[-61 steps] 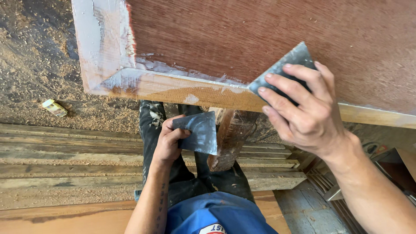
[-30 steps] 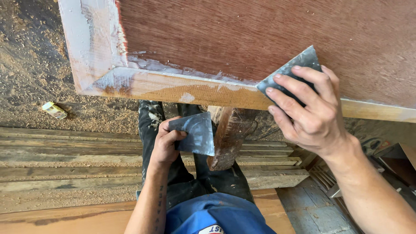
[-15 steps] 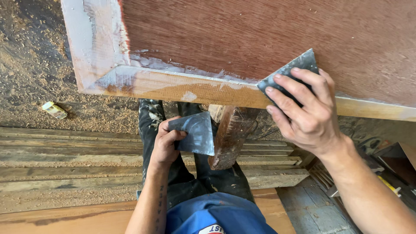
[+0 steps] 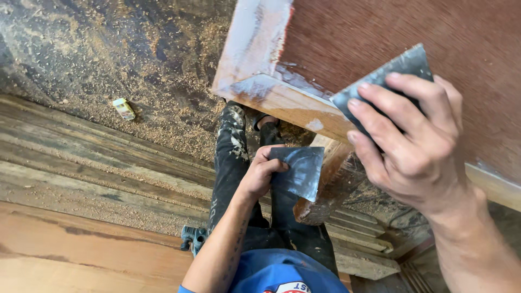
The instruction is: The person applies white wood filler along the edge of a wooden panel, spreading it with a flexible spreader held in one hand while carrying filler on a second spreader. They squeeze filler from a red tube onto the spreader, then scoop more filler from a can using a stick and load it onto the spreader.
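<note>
While the right hand pinches a grey scraper flat against the panel by its pale edge strip, the left hand is closed on a second scraper down over the knees, well apart from the panel. Both blades look thin, stiff and springy, probably light with sharpish edges, so I'd grip them like this, fingers spread on the flat face and thumb behind, not on the rim. They're dull grey metal, roughly trapezoid, smeared with pale filler, same stuff streaked white along the frame corner.
</note>
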